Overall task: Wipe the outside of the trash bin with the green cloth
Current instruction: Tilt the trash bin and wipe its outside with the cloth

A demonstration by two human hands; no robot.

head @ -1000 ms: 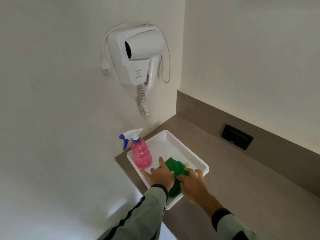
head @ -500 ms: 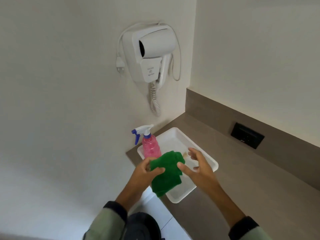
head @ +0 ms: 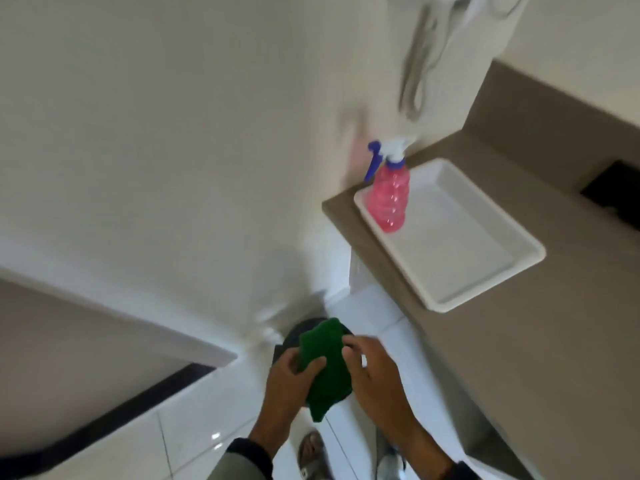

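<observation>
The green cloth (head: 325,365) hangs bunched between both hands, low in the middle of the view. My left hand (head: 289,382) grips its left side with thumb over the front. My right hand (head: 372,372) touches the cloth's right edge with curled fingers. Behind and below the cloth a dark round trash bin (head: 301,332) stands on the floor in the corner; only its top rim and a bit of its left side show, the rest is hidden by the cloth and hands.
A brown counter (head: 554,341) runs along the right with a white tray (head: 485,282) holding a pink spray bottle (head: 389,199). A wall-mounted hair dryer cord (head: 419,67) hangs above. White tiled floor (head: 194,431) below; my feet in sandals (head: 311,455) stand near the bin.
The cloth has been lifted out of the tray and carried down and left, off the counter, over the bin. The view has tipped down toward the floor.
</observation>
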